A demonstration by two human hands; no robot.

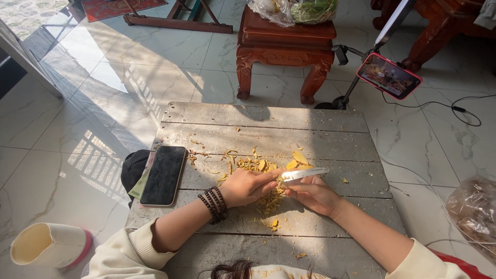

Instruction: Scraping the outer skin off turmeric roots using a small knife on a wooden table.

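Note:
My left hand (247,186), with dark bead bracelets at the wrist, is closed around a small yellow piece that is mostly hidden by the fingers. My right hand (314,194) grips a knife (304,174) whose bright blade points left and meets the left fingertips. Both hands hover over a pile of yellow-orange peelings and slices (263,168) strewn on a weathered grey wooden board table (268,121).
A black phone (164,174) lies face up at the table's left, by a dark cloth (133,166). Ahead stand a carved red-brown stool (285,49) and a pink-cased phone on a stand (388,75). A cream cup (49,245) lies at lower left; a plastic bag (473,212) sits right.

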